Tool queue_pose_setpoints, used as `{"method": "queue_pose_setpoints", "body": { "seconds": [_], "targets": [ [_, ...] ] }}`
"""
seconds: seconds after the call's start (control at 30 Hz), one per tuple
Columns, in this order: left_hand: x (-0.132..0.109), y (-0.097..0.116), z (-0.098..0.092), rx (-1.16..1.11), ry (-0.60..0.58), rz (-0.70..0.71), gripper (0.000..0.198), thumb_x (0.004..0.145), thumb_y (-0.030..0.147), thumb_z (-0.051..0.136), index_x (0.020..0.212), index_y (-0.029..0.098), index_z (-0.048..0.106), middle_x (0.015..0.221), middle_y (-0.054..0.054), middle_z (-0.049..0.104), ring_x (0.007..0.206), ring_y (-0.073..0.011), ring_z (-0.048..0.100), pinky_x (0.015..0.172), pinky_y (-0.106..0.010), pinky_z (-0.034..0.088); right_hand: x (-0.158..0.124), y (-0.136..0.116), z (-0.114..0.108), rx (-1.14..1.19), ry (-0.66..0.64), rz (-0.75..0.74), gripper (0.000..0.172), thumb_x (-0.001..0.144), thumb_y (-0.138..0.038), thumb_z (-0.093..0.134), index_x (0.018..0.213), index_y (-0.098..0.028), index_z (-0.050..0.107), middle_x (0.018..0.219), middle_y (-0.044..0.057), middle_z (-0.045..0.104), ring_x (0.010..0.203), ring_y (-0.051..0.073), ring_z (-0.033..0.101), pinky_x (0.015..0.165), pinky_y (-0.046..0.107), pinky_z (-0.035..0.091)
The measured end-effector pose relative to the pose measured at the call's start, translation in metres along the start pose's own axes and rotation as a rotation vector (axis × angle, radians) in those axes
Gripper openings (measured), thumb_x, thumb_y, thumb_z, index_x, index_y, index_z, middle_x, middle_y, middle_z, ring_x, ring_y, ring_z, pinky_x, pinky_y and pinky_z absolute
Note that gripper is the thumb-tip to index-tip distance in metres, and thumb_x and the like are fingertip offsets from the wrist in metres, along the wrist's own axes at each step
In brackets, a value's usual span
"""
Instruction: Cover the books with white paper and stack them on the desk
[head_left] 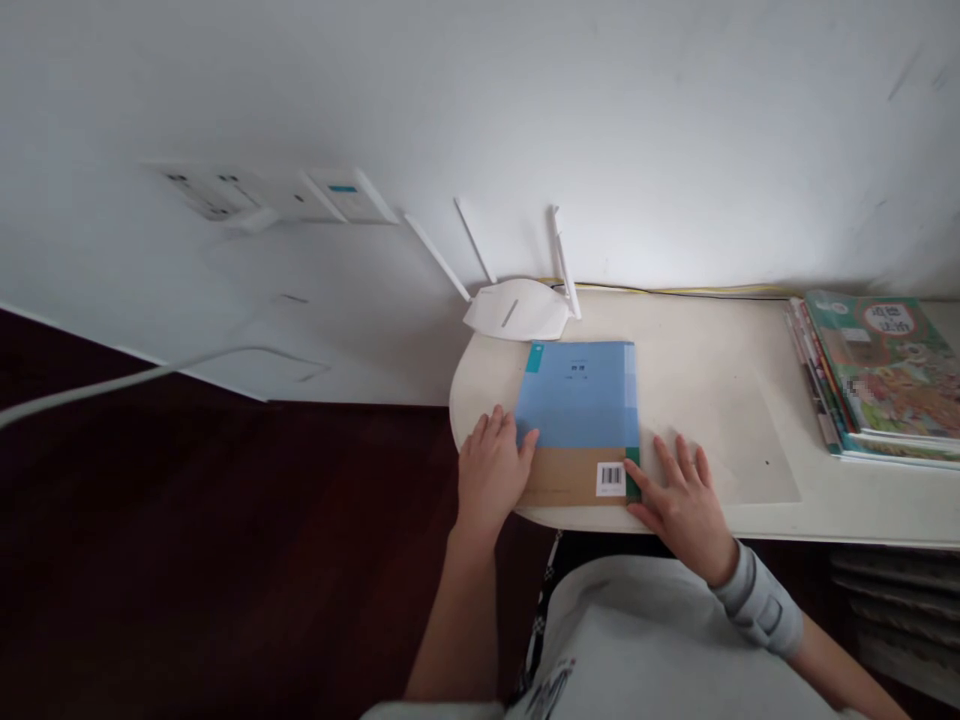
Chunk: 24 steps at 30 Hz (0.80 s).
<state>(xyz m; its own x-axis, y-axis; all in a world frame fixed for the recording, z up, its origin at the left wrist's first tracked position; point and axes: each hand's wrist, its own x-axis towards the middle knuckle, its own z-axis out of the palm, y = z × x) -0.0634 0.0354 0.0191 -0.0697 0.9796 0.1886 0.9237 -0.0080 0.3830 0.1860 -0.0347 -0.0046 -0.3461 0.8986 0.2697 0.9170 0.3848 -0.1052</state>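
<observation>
A blue and brown book (pixel 576 410) lies flat on the white table, its barcode label facing up at the lower right. My left hand (pixel 493 470) rests along the book's left edge, fingers spread and pointing forward. At the lower right edge, my right hand (pixel 681 500) touches the book with thumb and forefinger, while its other fingers lie spread on a clear plastic sheet (pixel 727 430). A grey band (pixel 761 605) wraps my right wrist. Neither hand is closed round anything.
Just behind the book stands a white router (pixel 517 308) with upright antennas. A stack of books and magazines (pixel 892 370) sits at the right. Wall sockets (pixel 277 195) hold a plug with a white cable (pixel 150 372). The table (pixel 862 500) has a rounded left end.
</observation>
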Motion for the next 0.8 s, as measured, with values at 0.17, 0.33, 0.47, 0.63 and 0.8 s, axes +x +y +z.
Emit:
{"method": "queue_pose_setpoints", "body": {
  "seconds": [0.17,0.33,0.47,0.63,0.8],
  "targets": [
    [-0.012,0.018,-0.032,-0.081,0.017,-0.020,0.033,0.083,0.041,0.041,0.097,0.023,0.065,0.094,-0.007,0.069,0.088,-0.0245,0.062,0.078,-0.035,0.045,0.000,0.000,0.002,0.024,0.004,0.001,0.052,0.083,-0.046,0.054,0.132,-0.034,0.044,0.142,0.012,0.036,0.133,0.038,0.022,0.099,0.061,0.025],
    [-0.032,0.051,-0.065,0.103,-0.079,-0.042,0.034,0.083,0.042,0.043,0.063,0.022,0.062,0.054,-0.001,0.059,0.046,-0.0137,0.047,0.048,-0.025,0.027,-0.003,0.005,-0.005,0.245,0.077,0.044,0.049,0.087,-0.045,0.048,0.130,-0.021,0.048,0.135,0.015,0.046,0.131,0.031,0.032,0.104,0.056,0.027],
    [-0.033,0.104,-0.062,0.047,-0.044,0.231,0.039,0.088,0.041,0.037,0.064,0.020,0.059,0.051,0.001,0.055,0.045,-0.0111,0.045,0.048,-0.024,0.027,0.007,0.016,-0.030,0.824,0.215,0.190,0.037,0.091,-0.040,0.040,0.117,-0.019,0.056,0.119,0.012,0.059,0.116,0.022,0.052,0.098,0.043,0.041],
    [-0.028,0.161,-0.034,-0.021,-0.167,0.628,0.034,0.092,0.032,0.033,0.079,0.018,0.061,0.064,-0.003,0.062,0.057,-0.0133,0.056,0.055,-0.024,0.040,0.033,0.050,-0.052,1.395,0.148,0.454,0.048,0.082,-0.045,0.053,0.121,-0.018,0.046,0.081,0.003,0.066,0.070,0.014,0.063,0.062,0.027,0.053],
    [-0.030,0.155,-0.007,-0.041,-0.232,0.927,0.053,0.084,0.050,0.048,0.126,0.018,0.045,0.133,-0.016,0.046,0.126,-0.0339,0.038,0.099,-0.056,0.031,0.045,0.092,-0.037,1.511,0.085,0.622,0.052,0.071,-0.034,0.063,0.116,-0.016,0.047,0.067,-0.004,0.059,0.051,0.008,0.052,0.047,0.020,0.043]
  ]
}}
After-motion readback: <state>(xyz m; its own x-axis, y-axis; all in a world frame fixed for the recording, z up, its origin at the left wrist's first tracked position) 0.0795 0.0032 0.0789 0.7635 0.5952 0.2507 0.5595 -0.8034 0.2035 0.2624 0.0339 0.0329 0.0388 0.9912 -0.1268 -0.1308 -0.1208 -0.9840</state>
